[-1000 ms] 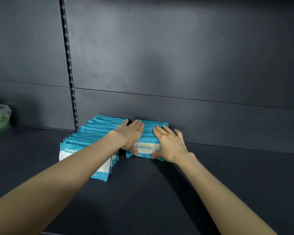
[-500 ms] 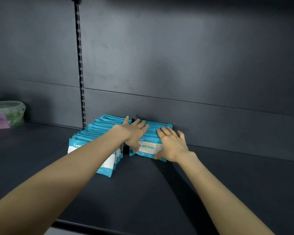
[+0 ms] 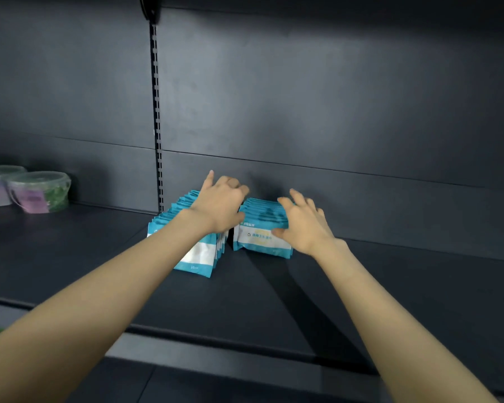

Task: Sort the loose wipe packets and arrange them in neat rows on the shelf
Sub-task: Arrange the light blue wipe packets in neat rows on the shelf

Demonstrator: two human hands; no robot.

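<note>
Both hands have been lifted off the packets on which they were pressed flat half a second ago, and two lidded tubs at the far left are now seen more fully. The left hand (image 3: 220, 203) is held above the gap between the two rows, palm down, with its fingers loosely bent and one finger raised toward the back panel (image 3: 332, 112); nothing is seen to be held in it. The right hand (image 3: 303, 222) is held over the right row of wipe packets (image 3: 259, 239) with its fingers spread and slightly bent, and its thumb is seen in front of the foremost packet's white face; whether the packet is touched cannot be told. The right row is stood on edge on the dark shelf (image 3: 274, 301), close to the back panel, its front packet facing outward. The left row of wipe packets (image 3: 198, 254) is set just beside it, apart by a narrow gap, and reaches further toward the shelf's front edge; its packets are leaned slightly. A slotted rail (image 3: 157, 126) is fixed upright in the back panel behind the left row. The plastic tubs (image 3: 41, 190), with green contents and purple labels, are stood well apart from the packets.
</note>
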